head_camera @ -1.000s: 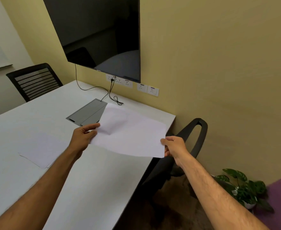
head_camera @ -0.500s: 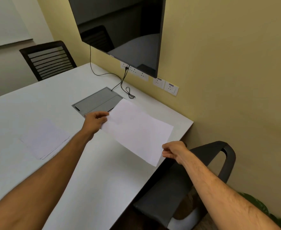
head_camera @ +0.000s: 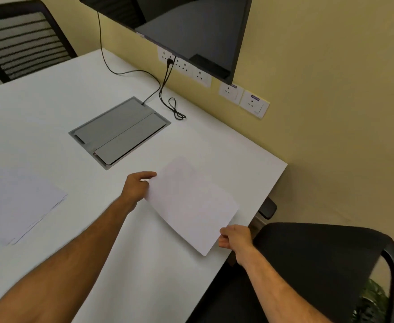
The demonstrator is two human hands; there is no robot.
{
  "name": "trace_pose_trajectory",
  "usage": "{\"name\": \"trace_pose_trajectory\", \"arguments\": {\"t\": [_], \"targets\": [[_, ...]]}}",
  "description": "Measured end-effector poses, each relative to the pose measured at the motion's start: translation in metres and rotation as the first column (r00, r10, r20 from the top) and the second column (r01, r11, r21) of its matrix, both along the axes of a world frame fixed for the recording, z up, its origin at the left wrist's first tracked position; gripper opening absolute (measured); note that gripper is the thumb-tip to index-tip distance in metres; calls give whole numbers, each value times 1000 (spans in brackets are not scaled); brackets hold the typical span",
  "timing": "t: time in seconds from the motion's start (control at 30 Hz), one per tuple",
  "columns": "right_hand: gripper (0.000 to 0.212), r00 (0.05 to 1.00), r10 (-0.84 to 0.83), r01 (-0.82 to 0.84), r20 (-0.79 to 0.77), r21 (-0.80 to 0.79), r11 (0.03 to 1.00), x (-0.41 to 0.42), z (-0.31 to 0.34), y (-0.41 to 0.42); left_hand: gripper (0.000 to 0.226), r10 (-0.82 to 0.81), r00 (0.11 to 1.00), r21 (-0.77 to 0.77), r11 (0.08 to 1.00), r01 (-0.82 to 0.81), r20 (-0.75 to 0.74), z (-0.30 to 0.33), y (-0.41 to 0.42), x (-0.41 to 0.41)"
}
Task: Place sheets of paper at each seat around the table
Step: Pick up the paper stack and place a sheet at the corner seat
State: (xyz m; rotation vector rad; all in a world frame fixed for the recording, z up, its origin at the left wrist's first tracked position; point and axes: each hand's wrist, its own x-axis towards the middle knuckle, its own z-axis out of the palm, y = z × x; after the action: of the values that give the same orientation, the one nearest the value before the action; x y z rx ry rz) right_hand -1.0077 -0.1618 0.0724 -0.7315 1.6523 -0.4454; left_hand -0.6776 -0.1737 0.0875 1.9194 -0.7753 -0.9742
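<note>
White table (head_camera: 79, 113) is filling the view under yellow walls; far left, a paper stack (head_camera: 21, 203) is lying flat; left hand (head_camera: 136, 186) is pinching the sheet (head_camera: 189, 203) at its far-left edge; right hand (head_camera: 234, 236) is gripping the near-right corner; long axis is running diagonally, hovering just beside the table's right edge, by the black chair (head_camera: 319, 264).

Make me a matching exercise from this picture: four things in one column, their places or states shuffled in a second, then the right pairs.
Things:
1. sheet
2. paper stack
3. black cable
4. grey hatch

Places or states:
A. set flush in the table, lids shut
B. plugged into a wall socket
C. held by left hand and right hand
D. lying untouched at the table's left

Pairs: 1-C, 2-D, 3-B, 4-A
</note>
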Motion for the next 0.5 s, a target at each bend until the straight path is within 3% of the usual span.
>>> {"name": "trace_pose_trajectory", "arguments": {"t": [0.23,0.5], "targets": [[18,995,-56,59,-81,41,997,19,-67,4,55,57,998,37,998,-57,-3,-86,-12,15],[17,979,-89,88,-184,-11,996,23,-91,-5,44,48,994,22,998,-50,99,-121,-20,21]]}}
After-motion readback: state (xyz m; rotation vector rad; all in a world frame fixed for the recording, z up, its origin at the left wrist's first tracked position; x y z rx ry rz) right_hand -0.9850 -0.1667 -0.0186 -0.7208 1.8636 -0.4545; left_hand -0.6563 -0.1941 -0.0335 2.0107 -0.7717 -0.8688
